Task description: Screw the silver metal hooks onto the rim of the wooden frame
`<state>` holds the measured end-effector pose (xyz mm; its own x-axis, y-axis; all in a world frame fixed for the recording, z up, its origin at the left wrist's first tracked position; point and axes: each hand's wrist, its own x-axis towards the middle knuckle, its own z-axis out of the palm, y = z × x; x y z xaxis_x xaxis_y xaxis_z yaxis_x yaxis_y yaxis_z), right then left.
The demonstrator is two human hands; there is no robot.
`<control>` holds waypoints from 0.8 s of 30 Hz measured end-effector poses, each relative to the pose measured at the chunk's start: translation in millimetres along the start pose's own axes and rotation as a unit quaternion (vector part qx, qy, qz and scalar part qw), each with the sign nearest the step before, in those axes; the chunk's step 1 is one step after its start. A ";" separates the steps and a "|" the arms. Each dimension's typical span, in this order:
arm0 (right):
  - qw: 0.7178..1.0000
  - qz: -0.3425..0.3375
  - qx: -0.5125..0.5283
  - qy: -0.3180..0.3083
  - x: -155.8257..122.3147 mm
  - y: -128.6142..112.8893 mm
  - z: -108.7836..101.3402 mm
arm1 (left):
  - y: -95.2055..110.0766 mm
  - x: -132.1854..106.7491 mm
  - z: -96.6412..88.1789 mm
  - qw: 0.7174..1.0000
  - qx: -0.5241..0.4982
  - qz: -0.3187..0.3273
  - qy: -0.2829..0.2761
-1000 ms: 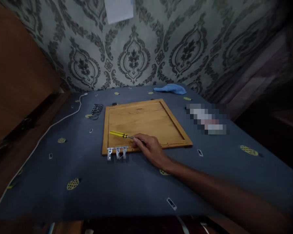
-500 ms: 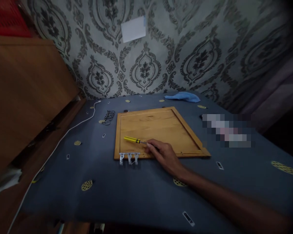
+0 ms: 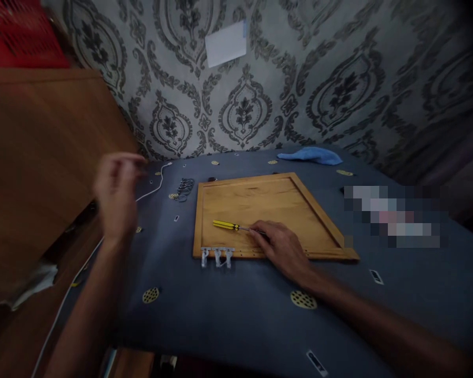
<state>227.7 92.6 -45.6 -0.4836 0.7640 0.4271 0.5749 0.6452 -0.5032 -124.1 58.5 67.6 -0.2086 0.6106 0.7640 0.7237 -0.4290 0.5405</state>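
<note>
A wooden board [image 3: 260,202] with a raised rim lies on the blue-covered table [image 3: 220,304]. On it rests a small screwdriver [image 3: 230,226] with a yellow-and-black handle. My right hand [image 3: 281,247] lies on the board's near part, fingers curled over the screwdriver's metal shaft. A metal hook rack [image 3: 217,256] with three hooks sits at the board's near edge, just left of that hand. My left hand [image 3: 116,191] is raised above the table's left side, smeared by motion, fingers loosely bent, nothing seen in it.
A bunch of dark metal rings [image 3: 184,188] and a white cable [image 3: 150,191] lie left of the board. A blue cloth [image 3: 311,155] sits at the back by the patterned wall. A brown wooden cabinet [image 3: 43,157] stands at the left.
My left hand has come up into view at the left. The view has shifted a little; my right hand stays on the screwdriver's shaft.
</note>
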 end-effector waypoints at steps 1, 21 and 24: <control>1.000 -0.008 -0.014 0.006 0.9 2.4 0.2 | -11.5 -0.2 6.6 0.999 0.037 -0.014 -0.029; 0.999 -0.041 -0.007 0.022 2.1 9.5 2.2 | -65.0 -22.2 36.3 0.829 0.399 -0.054 -0.388; 0.999 -0.040 -0.005 0.025 1.6 9.2 2.4 | -61.6 -32.3 25.7 0.830 0.401 -0.053 -0.385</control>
<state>230.6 99.8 -51.4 -0.4956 0.7083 0.5026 0.5428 0.7044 -0.4575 -145.1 82.3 0.5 -0.0403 0.9932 0.1089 0.9975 0.0463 -0.0532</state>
